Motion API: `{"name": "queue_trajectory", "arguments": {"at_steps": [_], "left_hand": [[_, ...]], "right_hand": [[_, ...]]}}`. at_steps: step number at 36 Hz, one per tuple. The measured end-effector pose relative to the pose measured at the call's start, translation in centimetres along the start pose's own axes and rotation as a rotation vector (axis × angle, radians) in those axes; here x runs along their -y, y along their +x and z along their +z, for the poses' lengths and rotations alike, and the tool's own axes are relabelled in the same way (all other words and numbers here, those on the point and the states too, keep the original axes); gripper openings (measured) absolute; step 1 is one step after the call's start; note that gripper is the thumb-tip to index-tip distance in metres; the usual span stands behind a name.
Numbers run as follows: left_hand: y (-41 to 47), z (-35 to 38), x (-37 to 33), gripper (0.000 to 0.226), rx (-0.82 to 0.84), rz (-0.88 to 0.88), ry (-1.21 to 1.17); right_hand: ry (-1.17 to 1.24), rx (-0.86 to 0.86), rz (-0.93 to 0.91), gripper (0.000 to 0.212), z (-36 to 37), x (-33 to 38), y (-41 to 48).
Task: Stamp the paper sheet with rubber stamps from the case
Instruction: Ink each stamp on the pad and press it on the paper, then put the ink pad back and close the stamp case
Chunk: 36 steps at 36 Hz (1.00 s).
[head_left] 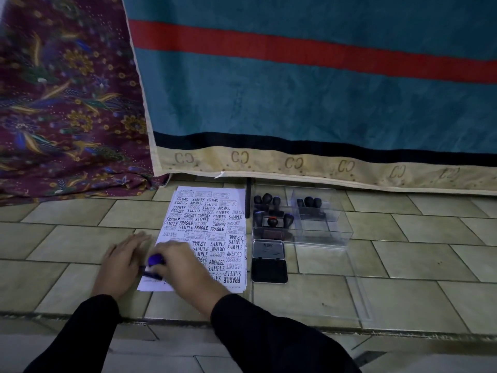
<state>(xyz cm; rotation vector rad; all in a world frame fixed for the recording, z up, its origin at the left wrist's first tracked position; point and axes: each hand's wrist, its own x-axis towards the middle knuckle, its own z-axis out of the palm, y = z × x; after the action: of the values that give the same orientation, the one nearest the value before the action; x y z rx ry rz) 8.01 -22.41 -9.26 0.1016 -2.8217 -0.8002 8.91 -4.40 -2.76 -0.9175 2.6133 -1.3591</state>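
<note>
Pressing down, my right hand wraps its fingers around the stamp on the sheet. Flat and open, my left hand pins the paper's edge. I judge the stamp light and rigid, best gripped by its knob; the sheet is flimsy.

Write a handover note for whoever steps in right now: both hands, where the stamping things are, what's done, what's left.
Right hand: gripping a blue-handled stamp, pressed at the near left corner of the paper sheet.
Left hand: flat, holding down the sheet's left edge.
Clear case: right of the sheet, more stamps inside.
Ink pad: open, just in front of the case.
Done: most of the sheet is covered with imprints such as SAMPLE and FRAGILE.
Left: the near left corner has blank space; lift the stamp and check the print.
</note>
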Motion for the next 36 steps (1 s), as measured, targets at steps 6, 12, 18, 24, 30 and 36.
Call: {"name": "queue_trajectory", "arguments": {"at_steps": [6, 12, 18, 24, 30, 36], "left_hand": [[2.4, -0.7, -0.6, 0.033, -0.044, -0.333, -0.600], [1.7, 0.8, -7.6, 0.036, 0.006, -0.191, -0.523], [-1.6, 6.4, -16.1, 0.106, 0.239, 0.187, -0.203], [-2.3, 10.5, -18.1, 0.141, 0.284, 0.326, 0.057], [-2.7, 11.4, -17.7, 0.142, 0.335, 0.349, 0.140], [-2.6, 11.5, -17.7, 0.144, 0.344, 0.342, 0.161]], "right_hand": [[0.186, -0.377, 0.252, 0.030, -10.3, -4.9, -1.8], [0.011, -0.789, 0.455, 0.028, -23.4, -11.1, -4.1], [-0.196, -0.770, 0.549, 0.019, -28.4, -15.3, -4.0], [-0.344, -0.531, 0.645, 0.021, -27.9, -17.7, -2.7], [-0.333, -0.425, 0.657, 0.014, -27.3, -18.0, -1.9], [-0.387, -0.342, 0.711, 0.022, -27.4, -18.0, -1.3]]}}
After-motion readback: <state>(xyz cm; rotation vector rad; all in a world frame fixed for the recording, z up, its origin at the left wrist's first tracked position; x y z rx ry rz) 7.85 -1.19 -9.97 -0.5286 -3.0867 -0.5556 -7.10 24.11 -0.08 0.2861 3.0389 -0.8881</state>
